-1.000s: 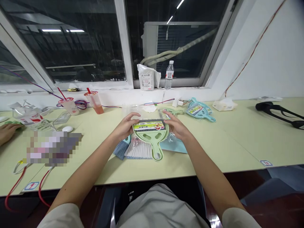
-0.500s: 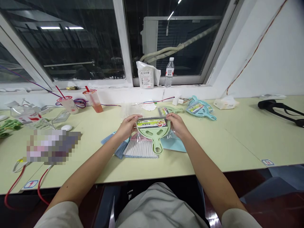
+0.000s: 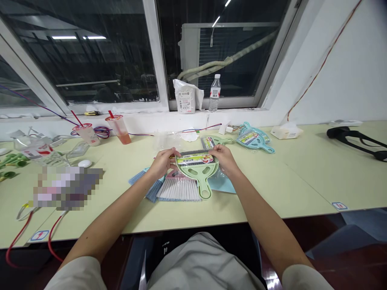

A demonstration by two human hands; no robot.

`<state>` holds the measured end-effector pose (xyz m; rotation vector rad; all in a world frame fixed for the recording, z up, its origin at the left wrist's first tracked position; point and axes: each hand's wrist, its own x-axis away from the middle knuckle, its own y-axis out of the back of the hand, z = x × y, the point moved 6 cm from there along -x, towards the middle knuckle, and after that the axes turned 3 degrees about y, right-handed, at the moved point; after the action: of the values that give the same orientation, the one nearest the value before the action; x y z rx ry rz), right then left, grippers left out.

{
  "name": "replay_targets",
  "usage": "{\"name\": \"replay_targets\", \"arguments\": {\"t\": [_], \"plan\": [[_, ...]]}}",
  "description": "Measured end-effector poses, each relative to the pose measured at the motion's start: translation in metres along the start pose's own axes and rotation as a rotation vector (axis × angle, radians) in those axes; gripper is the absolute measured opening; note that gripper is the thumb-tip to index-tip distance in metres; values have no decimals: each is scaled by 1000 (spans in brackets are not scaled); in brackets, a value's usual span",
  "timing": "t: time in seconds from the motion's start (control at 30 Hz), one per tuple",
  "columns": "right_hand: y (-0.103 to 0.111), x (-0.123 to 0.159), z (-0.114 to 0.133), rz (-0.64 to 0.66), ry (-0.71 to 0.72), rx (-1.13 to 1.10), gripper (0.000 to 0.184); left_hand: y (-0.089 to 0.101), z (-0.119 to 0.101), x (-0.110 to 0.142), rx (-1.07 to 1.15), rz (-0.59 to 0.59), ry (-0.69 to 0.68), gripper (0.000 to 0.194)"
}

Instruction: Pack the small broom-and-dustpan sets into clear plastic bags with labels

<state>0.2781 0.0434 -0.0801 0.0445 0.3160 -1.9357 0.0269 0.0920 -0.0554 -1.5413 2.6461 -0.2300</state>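
Nearest the shirt [image 3: 208, 259], the handle [image 3: 204, 190] of a green dustpan [image 3: 198, 173], aimed back toward the body along the long axis and slanted slightly to the right. Held face up over the table [image 3: 278, 193] by the far, wide end: pinched at one upper corner in the left hand [image 3: 163, 164], at the other in the right hand [image 3: 225, 160]. Both grips closed on the one thing. Lying, seen from the grip, on the body side of and between the two hands; by that slant, at the handle end a little closer to the right. Close to the grip, across the wide end, a printed label [image 3: 195, 159], apparently under clear wrap.

Below and to the left, a white brush [image 3: 179, 190] beside a blue brush [image 3: 155, 190]; below and to the right, a flat blue piece [image 3: 224, 185], partly hidden. Cannot tell whether touching any of these.

Beyond the hands, another green set [image 3: 218, 140], left of a blue set [image 3: 255, 139]. Farthest, on the sill [image 3: 238, 115], a packet [image 3: 186, 100] beside a bottle [image 3: 215, 94].
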Motion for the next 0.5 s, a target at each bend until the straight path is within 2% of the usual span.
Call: {"name": "replay_targets", "arguments": {"t": [0.1, 0.23, 0.37, 0.43, 0.5], "plan": [[-5, 2, 3, 27, 66, 78, 31, 5, 4, -2, -115, -127, -49, 43], [-14, 9, 9, 112, 154, 177, 31, 16, 6, -4, -308, -289, -211, 37], [-16, 14, 18, 164, 174, 281, 24, 23, 4, -5, -362, -349, -253, 31], [-12, 17, 36, 94, 344, 385, 16, 24, 1, -4, -361, -357, -257, 31], [-13, 26, 59, 28, 592, 504, 12, 23, -3, -2, -370, -360, -272, 31]]}}
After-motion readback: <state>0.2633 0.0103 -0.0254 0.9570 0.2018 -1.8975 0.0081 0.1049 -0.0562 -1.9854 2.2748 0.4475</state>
